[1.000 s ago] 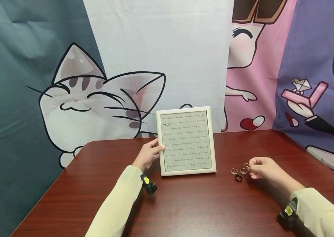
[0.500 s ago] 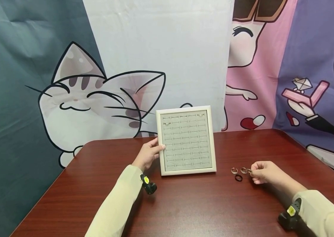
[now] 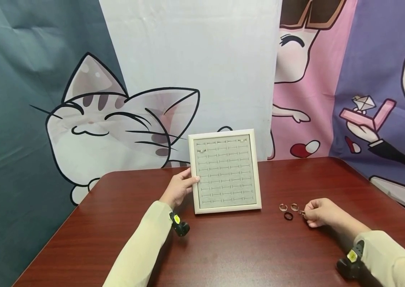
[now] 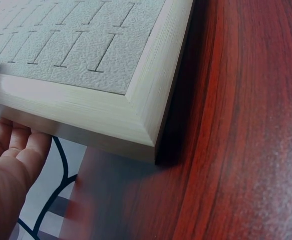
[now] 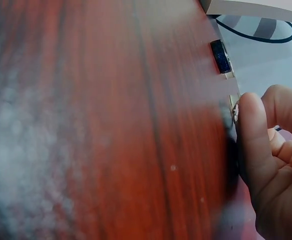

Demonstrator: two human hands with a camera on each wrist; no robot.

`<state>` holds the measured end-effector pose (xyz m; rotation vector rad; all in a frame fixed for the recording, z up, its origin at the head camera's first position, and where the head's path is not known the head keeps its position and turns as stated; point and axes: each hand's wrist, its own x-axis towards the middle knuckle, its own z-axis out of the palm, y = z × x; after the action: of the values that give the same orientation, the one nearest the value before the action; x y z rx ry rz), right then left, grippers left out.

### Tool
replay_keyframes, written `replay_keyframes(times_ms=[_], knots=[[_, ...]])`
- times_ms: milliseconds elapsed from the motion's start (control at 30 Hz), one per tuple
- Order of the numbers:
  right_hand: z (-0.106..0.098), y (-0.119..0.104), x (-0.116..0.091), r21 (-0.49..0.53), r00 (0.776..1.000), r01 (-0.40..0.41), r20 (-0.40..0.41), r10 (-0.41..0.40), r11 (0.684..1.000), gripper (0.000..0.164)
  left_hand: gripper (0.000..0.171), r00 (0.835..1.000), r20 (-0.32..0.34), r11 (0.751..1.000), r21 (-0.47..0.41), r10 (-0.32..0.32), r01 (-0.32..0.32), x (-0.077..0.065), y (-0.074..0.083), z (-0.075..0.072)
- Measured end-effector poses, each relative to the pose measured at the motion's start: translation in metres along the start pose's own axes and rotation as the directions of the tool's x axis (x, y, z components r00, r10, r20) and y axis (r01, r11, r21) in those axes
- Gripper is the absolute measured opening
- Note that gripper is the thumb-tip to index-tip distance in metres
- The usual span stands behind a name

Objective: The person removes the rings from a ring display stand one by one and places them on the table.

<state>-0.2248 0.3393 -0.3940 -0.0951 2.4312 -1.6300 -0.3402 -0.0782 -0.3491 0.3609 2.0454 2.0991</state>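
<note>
A ring display board [image 3: 226,169] with a cream frame and grey slotted padding stands tilted on the table. My left hand [image 3: 178,187] grips its left side, thumb on the front; in the left wrist view the fingers [image 4: 18,137] curl behind the frame [image 4: 80,102]. Two rings sit in upper slots, one ring [image 3: 201,151] at left and another ring [image 3: 242,140] at right. Between thumb and forefinger, my right hand [image 3: 319,213] pinches a metal ring [image 3: 301,213] low over the table. Beside it lie two metallic rings, a nearer ring [image 3: 294,207] and a farther ring [image 3: 283,207], plus a black ring [image 3: 288,216].
Everything rests on a reddish-brown wooden table [image 3: 238,247]. Behind its far edge hangs a cartoon-printed backdrop cloth [image 3: 238,59]. Both wrists wear small black cameras, a left one [image 3: 180,225] and a right one [image 3: 349,263].
My right hand has moved a little toward the near side with the pinched ring, drawing it apart from the other rings. My left hand and the board have stayed put.
</note>
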Motion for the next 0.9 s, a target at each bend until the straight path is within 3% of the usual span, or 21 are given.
replay_keyframes(times_ms=[167,433,667,900], knots=[[0.001,0.001,0.001,-0.024,1.0,0.008,0.004,-0.008,1.0,0.004,0.052,1.0,0.001,1.0,0.001,-0.004,0.004,-0.007,0.007,0.002],[0.001,0.0,0.001,-0.062,1.0,0.008,0.005,-0.008,0.998,0.002,0.05,1.0,-0.028,1.0,-0.029,0.001,-0.002,0.007,-0.009,-0.002],[0.002,-0.002,-0.001,-0.06,1.0,0.01,0.022,-0.009,0.998,0.015,0.048,0.999,-0.044,0.999,-0.032,0.015,-0.017,0.007,-0.011,-0.001],[0.001,-0.001,-0.002,-0.039,0.999,0.007,0.049,-0.005,0.999,0.005,0.048,0.999,-0.039,0.999,-0.032,0.018,-0.019,0.006,-0.011,0.0]])
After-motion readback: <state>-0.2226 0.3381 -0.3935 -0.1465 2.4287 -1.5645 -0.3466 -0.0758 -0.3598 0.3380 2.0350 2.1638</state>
